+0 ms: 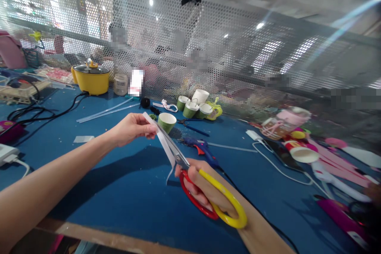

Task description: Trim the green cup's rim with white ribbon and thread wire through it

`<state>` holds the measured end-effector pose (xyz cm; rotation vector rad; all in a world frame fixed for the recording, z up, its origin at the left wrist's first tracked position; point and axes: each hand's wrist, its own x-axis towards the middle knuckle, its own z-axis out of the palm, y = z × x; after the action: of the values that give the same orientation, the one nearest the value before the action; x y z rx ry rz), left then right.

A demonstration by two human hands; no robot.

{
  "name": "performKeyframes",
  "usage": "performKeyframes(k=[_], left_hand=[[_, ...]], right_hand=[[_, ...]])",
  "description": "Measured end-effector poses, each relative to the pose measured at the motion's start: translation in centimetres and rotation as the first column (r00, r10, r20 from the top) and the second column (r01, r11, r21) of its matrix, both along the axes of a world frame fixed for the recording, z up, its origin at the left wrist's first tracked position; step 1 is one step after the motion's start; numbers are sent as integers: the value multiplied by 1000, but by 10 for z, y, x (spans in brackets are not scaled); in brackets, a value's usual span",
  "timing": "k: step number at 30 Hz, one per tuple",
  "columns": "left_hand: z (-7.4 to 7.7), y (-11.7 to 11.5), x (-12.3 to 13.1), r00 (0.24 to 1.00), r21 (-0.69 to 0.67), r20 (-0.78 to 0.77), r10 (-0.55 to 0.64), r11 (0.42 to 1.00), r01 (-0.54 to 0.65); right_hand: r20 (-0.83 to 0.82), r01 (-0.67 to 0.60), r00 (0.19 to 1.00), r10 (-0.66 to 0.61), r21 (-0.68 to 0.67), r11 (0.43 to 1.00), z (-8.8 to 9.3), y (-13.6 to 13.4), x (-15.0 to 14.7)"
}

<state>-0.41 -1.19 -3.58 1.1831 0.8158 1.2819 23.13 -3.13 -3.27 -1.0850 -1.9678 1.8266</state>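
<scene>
Two hands hover above the blue table [137, 214]: the left hand [132, 129] pinches a white strip [166, 147]; the right hand [205, 178] grips red-and-yellow scissors [181, 159] alongside it, tips toward eleven o'clock, handles toward five. The glass jar [120, 85], beyond at eleven, bears writing I can't read.

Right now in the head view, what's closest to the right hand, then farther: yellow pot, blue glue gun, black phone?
1. Blue glue gun, just beyond the right hand.
2. Black phone, to the right.
3. Yellow pot, back left.
</scene>
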Motion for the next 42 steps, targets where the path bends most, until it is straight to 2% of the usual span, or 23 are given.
performKeyframes(k=[5, 16, 20, 24, 29, 37, 42], left_hand=[[-1, -1, 1, 996, -1, 91, 4, 1000, -4], [-4, 1, 3, 995, -39, 79, 68, 997, -65], [-3, 0, 5, 993, -23, 78, 92, 996, -91], [-2, -1, 6, 992, -18, 73, 103, 995, -102], [-1, -2, 7, 993, -9, 70, 95, 995, -95], [0, -3, 8, 992, 6, 88, 96, 995, -97], [-1, -3, 9, 995, -3, 58, 84, 996, -84]], right_hand=[[-10, 23, 1000, -23, 5, 1000, -2, -1, 0], [36, -21, 999, 18, 89, 996, -4, 5, 0], [16, -54, 998, 53, 66, 996, -3, 6, 1], [-7, 0, 1000, 0, 52, 999, 5, -2, 0], [-39, -16, 999, 20, 92, 996, 11, -3, -2], [2, -71, 997, 71, 4, 997, 7, 9, 1], [-16, -107, 994, 108, 16, 994, 4, 9, 3]])
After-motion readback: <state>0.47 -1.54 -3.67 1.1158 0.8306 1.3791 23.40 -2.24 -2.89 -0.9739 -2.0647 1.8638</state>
